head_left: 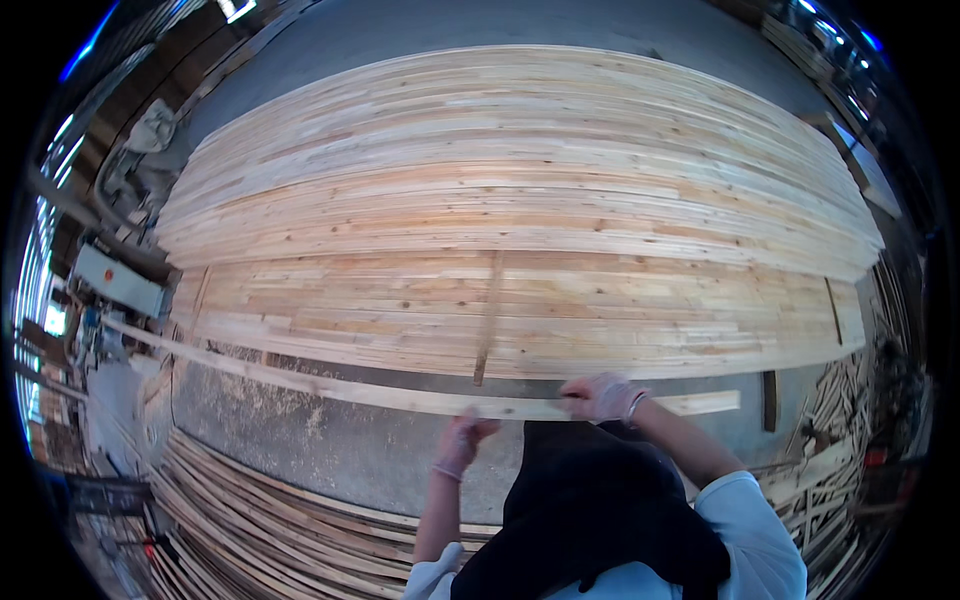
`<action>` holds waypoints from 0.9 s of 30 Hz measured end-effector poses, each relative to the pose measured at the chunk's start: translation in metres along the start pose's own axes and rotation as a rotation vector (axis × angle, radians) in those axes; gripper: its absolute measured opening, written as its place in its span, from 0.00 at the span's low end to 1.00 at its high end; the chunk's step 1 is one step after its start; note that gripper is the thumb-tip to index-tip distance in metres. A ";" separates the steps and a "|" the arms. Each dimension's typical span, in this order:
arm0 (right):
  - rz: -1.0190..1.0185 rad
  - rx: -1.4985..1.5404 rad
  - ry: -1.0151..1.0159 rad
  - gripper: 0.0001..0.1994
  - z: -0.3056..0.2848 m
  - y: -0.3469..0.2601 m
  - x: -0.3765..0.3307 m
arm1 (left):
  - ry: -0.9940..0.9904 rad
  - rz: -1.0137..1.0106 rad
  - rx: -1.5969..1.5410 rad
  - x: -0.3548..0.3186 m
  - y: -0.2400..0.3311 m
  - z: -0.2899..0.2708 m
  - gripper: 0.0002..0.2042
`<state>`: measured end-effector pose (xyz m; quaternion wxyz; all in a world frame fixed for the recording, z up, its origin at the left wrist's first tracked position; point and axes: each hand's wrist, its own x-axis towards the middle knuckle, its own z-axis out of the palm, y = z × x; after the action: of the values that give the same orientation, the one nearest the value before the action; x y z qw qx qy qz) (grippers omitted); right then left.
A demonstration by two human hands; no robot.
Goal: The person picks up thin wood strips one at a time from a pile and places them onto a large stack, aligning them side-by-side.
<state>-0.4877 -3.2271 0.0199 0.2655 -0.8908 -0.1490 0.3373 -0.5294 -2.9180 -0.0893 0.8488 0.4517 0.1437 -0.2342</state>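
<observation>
A long, thin wooden strip (380,396) runs crosswise in front of my body, from the machine side at the left to a little past my right arm. My right hand (605,397), in a thin see-through glove, is closed round it right of the middle. My left hand (465,442), gloved likewise, grips the strip's near edge further left, its fingers slightly blurred. Just beyond lies a wide stack of pale wooden strips (520,205), laid side by side in layers. A narrow cross stick (490,310) rests over its lower layer.
More long strips (270,500) lie piled on the floor at my near left. Scrap wood (830,420) is heaped at the right. A light-coloured machine box (118,280) stands at the left. Sawdust covers part of the concrete floor (370,455) between stack and pile.
</observation>
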 end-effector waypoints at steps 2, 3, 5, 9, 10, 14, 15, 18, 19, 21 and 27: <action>0.198 -0.209 -0.092 0.27 -0.006 0.058 -0.021 | 0.107 0.061 -0.077 -0.004 0.015 -0.031 0.17; 0.279 -0.146 -0.074 0.26 -0.014 0.073 -0.038 | 0.206 0.100 -0.132 -0.006 0.023 -0.042 0.17; 0.373 -0.013 -0.024 0.26 -0.016 0.099 -0.067 | 0.318 0.154 -0.298 -0.008 0.034 -0.068 0.17; 0.320 0.198 0.027 0.25 -0.003 0.093 -0.073 | 0.225 0.280 -0.563 -0.022 0.046 -0.050 0.17; 0.245 0.220 0.063 0.23 0.012 0.088 -0.060 | 0.232 0.159 -0.515 -0.021 0.039 -0.035 0.17; 0.016 0.064 0.148 0.24 0.035 0.030 -0.003 | -0.081 -0.129 -0.182 -0.010 -0.035 0.025 0.18; -0.061 0.047 0.121 0.24 0.030 0.014 0.010 | -0.178 -0.237 -0.076 0.000 -0.054 0.034 0.17; -0.186 0.092 0.112 0.23 0.006 -0.021 0.027 | -0.248 -0.215 -0.172 0.008 -0.054 0.090 0.19; -0.209 0.117 0.120 0.23 -0.002 -0.023 0.028 | -0.174 -0.171 -0.222 0.011 -0.053 0.083 0.19; -0.234 0.186 0.120 0.25 -0.006 0.000 0.040 | -0.031 -0.081 -0.316 0.019 -0.043 0.048 0.19; 0.102 0.771 0.025 0.19 -0.008 0.126 0.084 | 0.284 0.267 -0.562 0.003 0.009 -0.003 0.16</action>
<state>-0.4101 -3.2958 -0.0909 0.5654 -0.7360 0.0363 0.3704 -0.5225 -2.9116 -0.0862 0.9347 0.2433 0.2591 -0.0070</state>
